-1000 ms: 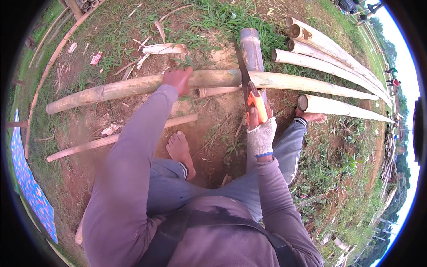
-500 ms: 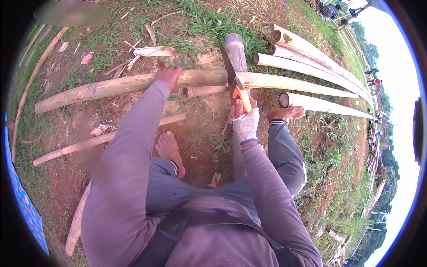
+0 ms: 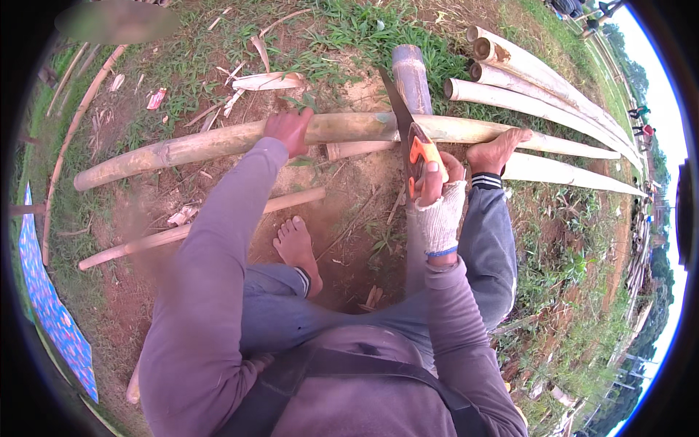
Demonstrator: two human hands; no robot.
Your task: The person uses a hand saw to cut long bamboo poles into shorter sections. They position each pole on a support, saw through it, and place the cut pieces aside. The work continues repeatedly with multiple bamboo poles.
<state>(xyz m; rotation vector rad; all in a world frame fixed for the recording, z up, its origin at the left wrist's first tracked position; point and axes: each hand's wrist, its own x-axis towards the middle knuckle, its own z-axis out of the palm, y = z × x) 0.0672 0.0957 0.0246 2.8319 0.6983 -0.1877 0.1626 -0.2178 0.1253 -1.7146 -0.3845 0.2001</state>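
A long pale bamboo pole [image 3: 175, 151] lies crosswise in front of me, over a thicker greyish bamboo post [image 3: 411, 79] that runs away from me. My bare left hand [image 3: 288, 132] is closed over the pole, left of that crossing. In a white knit glove with bare fingertips, my right hand [image 3: 442, 191] grips the orange handle of a handsaw [image 3: 425, 154]. Its dark blade stands across the pole at the crossing; whether the teeth are in the bamboo I cannot tell. My right foot [image 3: 498, 151] rests on the pole right of the saw.
Several cut bamboo poles [image 3: 539, 113] lie side by side at the right. A thinner bamboo length [image 3: 196, 229] lies near my left foot [image 3: 296, 251]. Dry husks [image 3: 269, 81] and grass cover the soil beyond. A blue patterned sheet [image 3: 54, 306] is at the far left.
My right foot has moved up onto the crosswise pole. The saw has shifted slightly to the right in the picture, as has the whole view. My left hand keeps its hold.
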